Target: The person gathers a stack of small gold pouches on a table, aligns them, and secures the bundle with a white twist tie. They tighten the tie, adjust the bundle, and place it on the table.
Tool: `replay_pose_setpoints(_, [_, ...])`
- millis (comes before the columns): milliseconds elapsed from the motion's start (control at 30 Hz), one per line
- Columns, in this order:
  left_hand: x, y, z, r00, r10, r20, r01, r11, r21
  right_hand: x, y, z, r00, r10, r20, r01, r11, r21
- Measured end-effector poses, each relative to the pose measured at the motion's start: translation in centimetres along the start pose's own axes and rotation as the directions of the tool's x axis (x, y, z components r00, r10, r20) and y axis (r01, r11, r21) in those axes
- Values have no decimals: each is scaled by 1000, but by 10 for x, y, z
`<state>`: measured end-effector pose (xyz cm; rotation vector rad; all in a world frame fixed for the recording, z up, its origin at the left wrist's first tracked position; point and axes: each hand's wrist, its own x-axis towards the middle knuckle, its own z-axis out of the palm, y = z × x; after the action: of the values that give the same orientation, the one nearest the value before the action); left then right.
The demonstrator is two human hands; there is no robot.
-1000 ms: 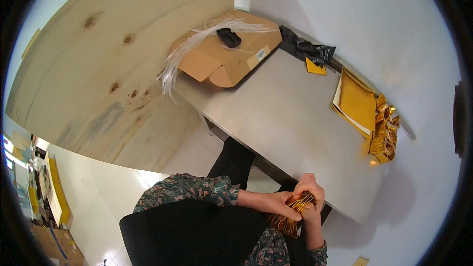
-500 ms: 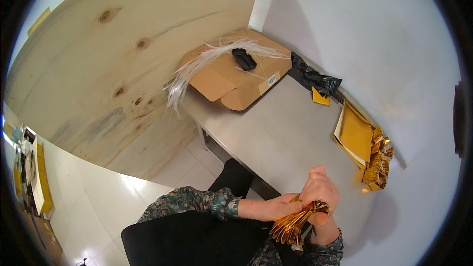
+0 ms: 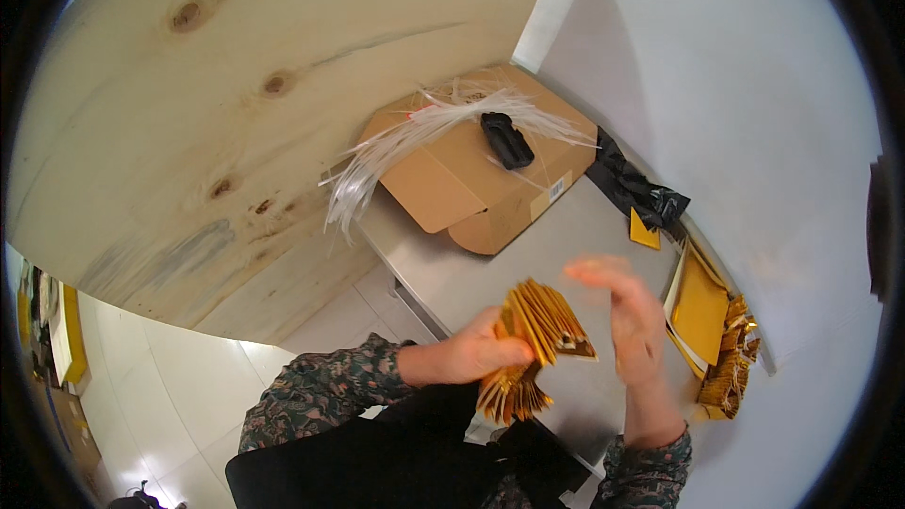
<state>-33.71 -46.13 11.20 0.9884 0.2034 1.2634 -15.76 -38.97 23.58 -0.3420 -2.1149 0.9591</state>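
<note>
Left hand (image 3: 471, 355) grips the gold packet stack (image 3: 535, 344); right hand (image 3: 630, 320) hangs loose beside it.
I judge that 1-handed, packets could fan apart and slide off onto the tabletop (image 3: 566, 254) beneath the stack.

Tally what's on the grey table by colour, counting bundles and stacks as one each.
Gold: 4 – fanned gold bundle in the left hand, gold envelope stack, crinkled gold pile, small gold piece
Brown: 1 – cardboard box
Black: 2 – black object on the box, black bag
Clear/white: 1 – bundle of plastic strips
Total: 8
</note>
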Motion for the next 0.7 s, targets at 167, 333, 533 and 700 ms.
replay_pose_setpoints(167, [-2,57,-76,978,64,-197,-5,959,285,120,83,13,992,124,0,-118,947,-299])
replay_pose_setpoints(333, [-29,70,-90,936,166,-310,-75,955,286,238,129,61,987,146,68,-107,909,-402])
replay_pose_setpoints(533, [-101,118,-123,848,174,-501,-27,958,287,347,162,150,989,126,71,-69,842,-535])
replay_pose_setpoints(700, [-165,155,-158,819,157,-552,-13,967,256,400,198,246,992,110,61,-44,752,-658])
